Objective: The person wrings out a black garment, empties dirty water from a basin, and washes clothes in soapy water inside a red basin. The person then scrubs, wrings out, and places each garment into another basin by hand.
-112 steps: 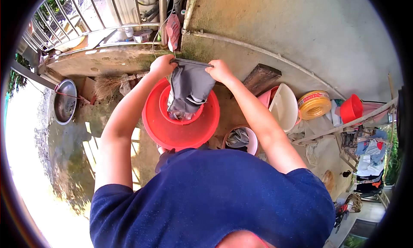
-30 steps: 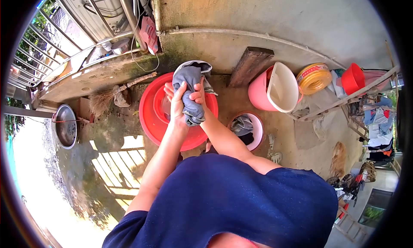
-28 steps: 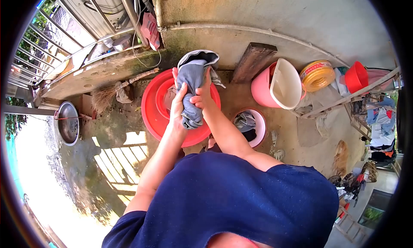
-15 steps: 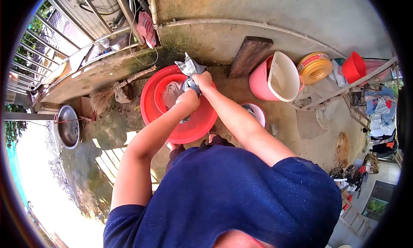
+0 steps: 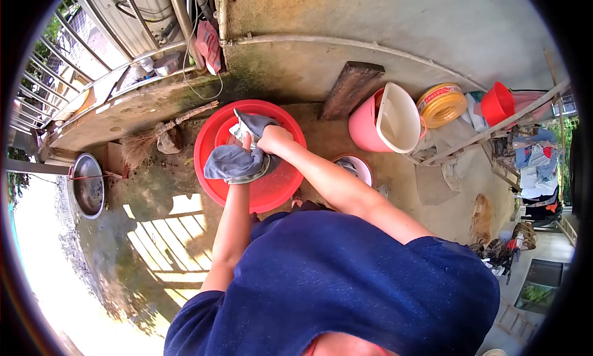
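A wet grey-blue cloth (image 5: 231, 163) hangs bunched over the big red basin (image 5: 204, 134). My right hand (image 5: 273, 138) is closed on a dark end of it on the basin's far right side. The cloth drapes over my left hand (image 5: 248, 142) and wrist and hides most of them. Only fingertips stick out past the folds, close to my right hand, and the left grip is partly hidden. Under the hands, a smaller red basin and a pale wet piece of cloth show only in part.
Right of the basin stand a pink bucket (image 5: 363, 124), a small pail (image 5: 364, 169) and a leaning wooden board (image 5: 351, 90). Beyond are a yellow hose coil (image 5: 441, 106) and a red bucket (image 5: 497, 104). On the left lie a twig broom (image 5: 143, 147) and a metal basin (image 5: 88, 186).
The cloth, twisted between both hands before, is now loosened and spread. My left hand has moved down and left, under its folds. My right hand has shifted slightly down and left.
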`<state>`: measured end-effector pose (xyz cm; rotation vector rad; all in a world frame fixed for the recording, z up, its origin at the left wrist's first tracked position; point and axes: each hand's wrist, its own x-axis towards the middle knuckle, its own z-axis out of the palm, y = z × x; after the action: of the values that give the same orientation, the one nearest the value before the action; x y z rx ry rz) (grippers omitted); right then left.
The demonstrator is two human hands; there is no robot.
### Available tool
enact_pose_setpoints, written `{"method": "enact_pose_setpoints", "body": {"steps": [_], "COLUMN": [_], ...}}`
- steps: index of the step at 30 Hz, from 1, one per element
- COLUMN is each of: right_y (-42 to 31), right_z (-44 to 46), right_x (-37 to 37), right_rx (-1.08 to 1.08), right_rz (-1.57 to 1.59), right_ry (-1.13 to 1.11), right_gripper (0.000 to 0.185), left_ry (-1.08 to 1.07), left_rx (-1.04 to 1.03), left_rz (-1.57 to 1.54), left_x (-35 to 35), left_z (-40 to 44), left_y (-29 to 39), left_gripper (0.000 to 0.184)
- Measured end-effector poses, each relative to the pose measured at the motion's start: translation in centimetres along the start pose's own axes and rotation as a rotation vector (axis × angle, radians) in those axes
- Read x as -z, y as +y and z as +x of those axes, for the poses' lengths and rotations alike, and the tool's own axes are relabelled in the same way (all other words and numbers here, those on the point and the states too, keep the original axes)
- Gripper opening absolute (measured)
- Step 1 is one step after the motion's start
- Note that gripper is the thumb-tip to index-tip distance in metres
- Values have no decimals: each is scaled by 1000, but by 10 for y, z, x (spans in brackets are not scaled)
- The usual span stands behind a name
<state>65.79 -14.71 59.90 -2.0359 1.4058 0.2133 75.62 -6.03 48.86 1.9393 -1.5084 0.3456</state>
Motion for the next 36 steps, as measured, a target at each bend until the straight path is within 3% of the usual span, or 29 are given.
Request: {"method": "enact_pose_setpoints", "body": {"steps": [2,3,5,7,8,9,10,11,13,15,17,18,19,20,21,23,24,26,27,29,30,31,32,33,35,36], "right_y": [-10,-12,-16,4,18,15,27,38,59,62,51,45,39,40,43,28,22,11,11,29,24,23,22,19,12,8], "right_z": [-14,-16,-22,-9,-5,-22,-25,-27,-4,10,12,13,6,6,6,0,5,7,15,46,47,43,42,41,37,40], "right_x": [3,0,2,-3,7,40,51,61,36,27,33,36,45,50,55,66,67,55,39,8,10,11,13,14,14,13], "right_rx": [147,189,269,404,517,372,112,34,-175,-43,142,159,104,64,22,363,371,277,228,389,338,272,250,228,222,273], "right_rz": [-81,-122,-129,17,274,669,1015,1147,1251,1620,1863,1834,1889,1855,1821,1508,1352,927,852,472,426,378,358,341,310,299], "right_ry": [-28,-57,-44,-18,-123,-417,-467,-465,-232,-404,-484,-262,-375,-448,-525,-578,-613,-270,-48,424,419,411,430,449,431,342], "right_gripper": [32,31,33,38,39,36,37,42,63,67,66,63,56,52,49,50,49,27,25,34,33,33,30,28,28,31], "left_ry": [-106,-278,-355,78,66,6,-98,-199,-167,-186,-249,-327,-336,-502,-446,-229,-148,-338,-536,-480,-372,-391,-654,-713,-688,-668], "left_rx": [37,-22,176,157,163,266,364,458,330,219,294,274,207,316,267,110,67,39,-77,362,575,701,304,617,800,776], "left_rz": [-63,48,-182,-852,-903,-922,-1128,-1333,-1149,-1052,-1208,-1526,-1570,-1430,-1339,-1071,-981,-935,-897,-1374,-1600,-1673,-996,-1590,-1781,-1737], "left_x": [17,41,74,27,29,41,47,50,49,69,68,69,51,41,32,76,90,98,71,34,15,-3,73,89,105,106], "left_z": [5,2,15,1,6,16,23,30,31,37,28,23,15,7,-3,30,44,51,36,14,4,-10,32,43,52,52], "left_y": [10,17,42,26,24,27,28,26,34,53,63,64,62,57,53,70,74,62,43,36,33,20,37,45,52,56], "left_gripper": [45,46,43,41,33,27,26,25,25,26,28,29,25,26,25,23,22,28,30,22,18,27,20,54,56,56]}}
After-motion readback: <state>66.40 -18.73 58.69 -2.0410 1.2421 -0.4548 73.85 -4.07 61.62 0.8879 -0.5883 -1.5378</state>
